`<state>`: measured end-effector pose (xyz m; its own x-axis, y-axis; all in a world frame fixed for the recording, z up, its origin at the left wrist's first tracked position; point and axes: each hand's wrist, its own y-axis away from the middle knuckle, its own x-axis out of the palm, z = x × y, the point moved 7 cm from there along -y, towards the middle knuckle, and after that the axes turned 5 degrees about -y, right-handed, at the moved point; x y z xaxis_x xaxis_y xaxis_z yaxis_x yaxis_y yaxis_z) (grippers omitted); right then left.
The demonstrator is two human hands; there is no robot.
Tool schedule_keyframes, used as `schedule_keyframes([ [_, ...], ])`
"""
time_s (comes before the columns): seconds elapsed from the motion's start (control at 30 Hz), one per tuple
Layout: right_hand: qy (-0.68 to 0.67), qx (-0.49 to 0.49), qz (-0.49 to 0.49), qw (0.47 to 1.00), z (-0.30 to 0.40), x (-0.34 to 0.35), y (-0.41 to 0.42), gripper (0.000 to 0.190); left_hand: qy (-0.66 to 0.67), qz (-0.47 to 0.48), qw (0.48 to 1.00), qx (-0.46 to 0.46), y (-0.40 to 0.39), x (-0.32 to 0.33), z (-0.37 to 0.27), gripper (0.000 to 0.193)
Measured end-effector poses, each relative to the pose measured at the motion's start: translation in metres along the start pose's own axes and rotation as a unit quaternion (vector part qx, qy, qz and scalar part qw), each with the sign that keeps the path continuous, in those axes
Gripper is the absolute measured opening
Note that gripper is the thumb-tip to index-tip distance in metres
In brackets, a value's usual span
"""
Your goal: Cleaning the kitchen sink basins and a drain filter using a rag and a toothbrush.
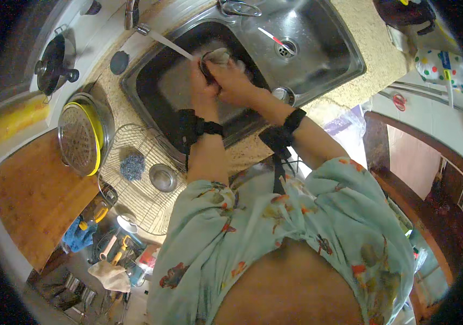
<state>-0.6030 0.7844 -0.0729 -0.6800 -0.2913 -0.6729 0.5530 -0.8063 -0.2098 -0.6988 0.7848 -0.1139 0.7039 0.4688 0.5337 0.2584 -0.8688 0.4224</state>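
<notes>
Over the left sink basin [162, 53], my left hand [203, 81] and my right hand [233, 79] are close together around a small rounded vessel [220, 55]. It has a dark rim and a pale, shiny side; its exact kind is blurred and partly covered by my fingers. A stream of water [170, 45] runs from the metal tap [143, 29] and meets my left hand beside the vessel. Fingers of my right hand lie against the vessel's near side. Black straps with small devices are around both wrists.
A red-and-white slim utensil [272, 37] lies across the drain in the right basin [316, 44]. On the left, a wire rack [134, 203] holds a scouring pad [133, 166] and a metal cup [163, 178]. Beside it lean a yellow-rimmed strainer [79, 138] and a wooden board [40, 183].
</notes>
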Motion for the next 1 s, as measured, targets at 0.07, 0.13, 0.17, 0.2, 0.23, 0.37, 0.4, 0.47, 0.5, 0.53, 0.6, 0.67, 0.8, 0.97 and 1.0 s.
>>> schedule_keyframes([
  [0.07, 0.068, 0.04, 0.087, 0.993, -0.007, 0.008, 0.0, 0.062, -0.172, 0.011, 0.98, 0.102, 0.017, -0.002, -0.006, 0.038],
  [0.13, 0.084, 0.086, 0.195, 0.973, -0.015, 0.017, 0.002, 0.062, -0.329, 0.028, 0.922, 0.203, 0.034, 0.005, -0.009, 0.05],
  [0.17, 0.065, 0.107, 0.235, 0.964, -0.017, 0.02, 0.004, 0.062, -0.34, 0.046, 0.919, 0.195, 0.038, 0.007, -0.007, 0.055],
  [0.2, 0.046, 0.1, 0.241, 0.964, -0.016, 0.017, 0.003, 0.063, -0.353, 0.065, 0.915, 0.185, 0.042, 0.009, -0.006, 0.059],
  [0.23, 0.026, 0.094, 0.246, 0.964, -0.014, 0.015, 0.003, 0.063, -0.364, 0.083, 0.911, 0.176, 0.045, 0.014, -0.005, 0.064],
  [0.37, 0.019, 0.007, 0.186, 0.982, 0.001, -0.003, 0.0, 0.062, -0.341, 0.063, 0.929, 0.126, 0.051, 0.021, -0.02, 0.065],
  [0.4, 0.038, 0.006, 0.189, 0.981, 0.001, -0.005, 0.002, 0.061, -0.365, 0.056, 0.921, 0.124, 0.055, 0.023, -0.024, 0.064],
  [0.47, 0.069, 0.007, 0.239, 0.969, -0.002, 0.0, 0.006, 0.058, -0.389, 0.05, 0.914, 0.106, 0.06, 0.022, -0.031, 0.063],
  [0.5, 0.088, -0.015, 0.23, 0.969, -0.001, 0.0, 0.005, 0.056, -0.385, 0.049, 0.917, 0.094, 0.06, 0.021, -0.032, 0.062],
  [0.53, 0.081, -0.049, 0.182, 0.979, 0.002, -0.005, 0.002, 0.049, -0.381, 0.048, 0.92, 0.081, 0.058, 0.018, -0.031, 0.06],
  [0.6, 0.068, -0.159, 0.034, 0.984, 0.013, -0.02, -0.001, 0.037, -0.457, 0.067, 0.866, 0.191, 0.054, 0.026, -0.037, 0.046],
  [0.67, 0.131, -0.133, 0.042, 0.982, 0.004, -0.011, -0.007, 0.042, -0.338, 0.079, 0.924, 0.162, 0.035, 0.021, -0.028, 0.033],
  [0.8, 0.002, -0.041, 0.009, 0.999, -0.005, -0.006, -0.014, 0.035, 0.059, -0.032, 0.995, -0.072, -0.015, 0.0, 0.018, 0.025],
  [0.97, 0.08, 0.078, 0.1, 0.989, -0.007, -0.001, -0.009, 0.031, 0.041, -0.068, 0.993, -0.09, -0.027, -0.016, 0.028, 0.03],
  [1.0, 0.047, 0.1, 0.107, 0.988, -0.007, -0.004, -0.009, 0.033, 0.035, -0.07, 0.994, -0.081, -0.024, -0.018, 0.027, 0.031],
])
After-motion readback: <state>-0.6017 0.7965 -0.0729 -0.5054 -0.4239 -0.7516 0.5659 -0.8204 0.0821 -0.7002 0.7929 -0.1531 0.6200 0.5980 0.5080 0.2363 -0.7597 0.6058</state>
